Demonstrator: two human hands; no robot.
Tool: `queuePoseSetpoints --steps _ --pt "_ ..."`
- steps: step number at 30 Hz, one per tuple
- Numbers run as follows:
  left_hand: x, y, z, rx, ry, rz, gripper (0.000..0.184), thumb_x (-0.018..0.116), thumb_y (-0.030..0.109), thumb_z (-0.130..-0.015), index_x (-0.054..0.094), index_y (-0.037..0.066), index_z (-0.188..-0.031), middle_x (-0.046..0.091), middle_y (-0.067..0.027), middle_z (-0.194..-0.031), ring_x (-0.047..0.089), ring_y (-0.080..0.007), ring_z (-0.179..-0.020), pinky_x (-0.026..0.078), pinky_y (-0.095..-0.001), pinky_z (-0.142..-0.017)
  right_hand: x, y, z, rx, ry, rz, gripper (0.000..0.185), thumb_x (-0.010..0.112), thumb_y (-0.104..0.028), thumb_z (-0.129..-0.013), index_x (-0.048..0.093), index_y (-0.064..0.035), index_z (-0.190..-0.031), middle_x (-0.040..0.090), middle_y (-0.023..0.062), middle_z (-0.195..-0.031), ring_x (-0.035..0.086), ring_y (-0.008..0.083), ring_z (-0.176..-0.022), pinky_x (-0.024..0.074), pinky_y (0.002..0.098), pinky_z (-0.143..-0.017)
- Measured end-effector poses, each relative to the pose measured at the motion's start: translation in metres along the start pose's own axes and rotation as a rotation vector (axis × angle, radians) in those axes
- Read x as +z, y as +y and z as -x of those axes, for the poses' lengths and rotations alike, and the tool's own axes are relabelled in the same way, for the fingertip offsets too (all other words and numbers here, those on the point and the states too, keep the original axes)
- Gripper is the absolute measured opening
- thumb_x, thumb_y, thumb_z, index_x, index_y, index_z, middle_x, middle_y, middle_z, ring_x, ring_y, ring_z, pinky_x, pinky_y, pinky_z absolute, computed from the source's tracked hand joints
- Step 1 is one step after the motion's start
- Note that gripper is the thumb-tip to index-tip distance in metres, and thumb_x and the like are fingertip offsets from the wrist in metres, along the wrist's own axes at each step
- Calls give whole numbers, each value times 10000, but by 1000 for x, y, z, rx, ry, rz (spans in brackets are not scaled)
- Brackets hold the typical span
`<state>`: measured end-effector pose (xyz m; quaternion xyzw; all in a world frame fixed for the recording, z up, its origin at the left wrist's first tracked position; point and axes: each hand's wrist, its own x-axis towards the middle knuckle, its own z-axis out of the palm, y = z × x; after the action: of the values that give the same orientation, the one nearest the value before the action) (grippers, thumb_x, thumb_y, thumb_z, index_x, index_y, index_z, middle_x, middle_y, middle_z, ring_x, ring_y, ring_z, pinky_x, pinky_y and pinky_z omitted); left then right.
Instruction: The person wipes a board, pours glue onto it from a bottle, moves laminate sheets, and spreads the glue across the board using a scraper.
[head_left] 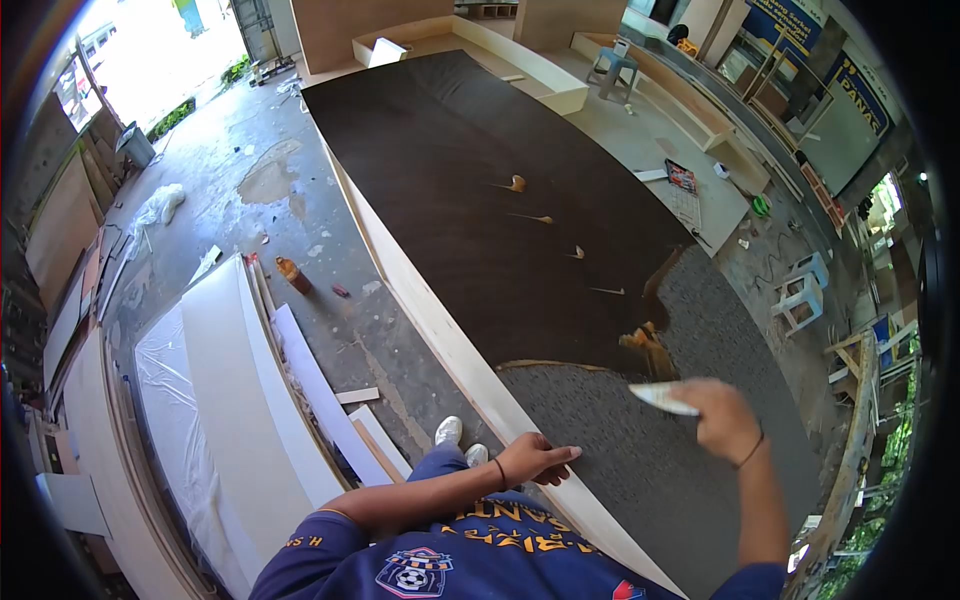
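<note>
In my right hand [728,420] is a pale, flat spreader [663,399], held over the near part of a long dark brown panel [430,170]. That near part is a grey, rough-textured area [600,420]. Amber glue [650,350] lies in a thick smear along its border, just beyond the spreader. Farther up the panel, several small amber blobs [516,184] sit in a row. My left hand [538,460] is at the pale wooden edge [440,320] of the panel, fingers curled and thumb pointing right. Whether anything is inside those fingers is hidden.
To the left, wrapped boards [230,370] lie stacked beside loose strips. An amber bottle [293,276] stands on the concrete floor. Wooden frames [520,75] and a blue stool [612,72] are at the back. White stools [800,302] stand on the right.
</note>
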<state>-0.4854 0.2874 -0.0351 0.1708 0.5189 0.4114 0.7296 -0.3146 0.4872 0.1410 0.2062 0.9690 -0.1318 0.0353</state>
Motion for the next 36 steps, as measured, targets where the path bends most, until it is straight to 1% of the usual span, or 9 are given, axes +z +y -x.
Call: queuePoseSetpoints --steps 7,10,13,15,19,25,31,35,36 --pt "-15 3 -10 -65 -150 -62 558 681 471 -783 657 -86 -795 677 -127 -753 671 -173 -662 555 -255 -625 20 -19 -327 -482 261 20 417 488 16 -724 618 -120 -1096 587 110 -1133 528 293 -1074 413 387 -923" --pt "-17 -3 -15 -49 -155 -91 549 687 474 -778 662 -75 -769 671 -119 -730 662 -169 -639 545 -256 -607 38 -39 -433 -442 169 -16 423 461 -9 -751 619 -169 -1110 618 89 -1093 568 289 -1035 452 370 -872" --pt "-17 1 -14 -96 -170 -118 533 688 463 -782 654 -68 -808 669 -119 -739 661 -168 -649 544 -257 -612 39 -49 -453 -298 -15 29 433 473 -17 -738 624 -196 -1102 631 84 -1068 580 286 -1019 460 370 -855" --pt "-16 -7 -19 -101 -180 -104 519 684 445 -794 650 -72 -813 667 -120 -742 656 -161 -642 541 -251 -615 36 -40 -439 -220 -129 75 435 480 -22 -732 629 -211 -1094 639 83 -1051 587 283 -1007 463 371 -846" --pt "-11 -10 -16 -29 -149 -4 503 672 408 -815 656 -89 -744 666 -119 -712 644 -152 -605 537 -244 -612 26 -3 -370 -359 -168 99 420 480 -5 -705 655 -211 -1027 653 68 -1025 593 283 -980 464 371 -834" --pt "12 -6 3 80 126 55 487 664 379 -830 621 -95 -729 645 -129 -663 645 -160 -592 525 -242 -559 40 89 -212 -391 -115 36 428 484 10 -661 661 -170 -1006 659 101 -981 603 311 -924 470 388 -809" --pt "47 -31 1 317 408 135 370 651 298 -855 534 -38 -753 622 -122 -679 655 -177 -606 538 -242 -559 30 123 -21 -126 -130 -6 437 473 34 -669 666 -146 -1018 629 97 -1097 571 295 -1027 451 389 -861" --pt "81 -40 5 346 404 89 352 647 272 -859 528 -33 -728 611 -111 -667 660 -183 -612 561 -252 -564 19 127 48 74 -189 -5 439 466 32 -692 647 -139 -1052 624 103 -1102 570 289 -1024 459 390 -856" --pt "88 -43 4 350 399 85 352 647 272 -859 528 -33 -728 611 -111 -667 660 -183 -612 561 -252 -564 29 123 57 -16 51 14 439 461 30 -707 631 -135 -1077 624 108 -1092 571 289 -1019 463 393 -856"
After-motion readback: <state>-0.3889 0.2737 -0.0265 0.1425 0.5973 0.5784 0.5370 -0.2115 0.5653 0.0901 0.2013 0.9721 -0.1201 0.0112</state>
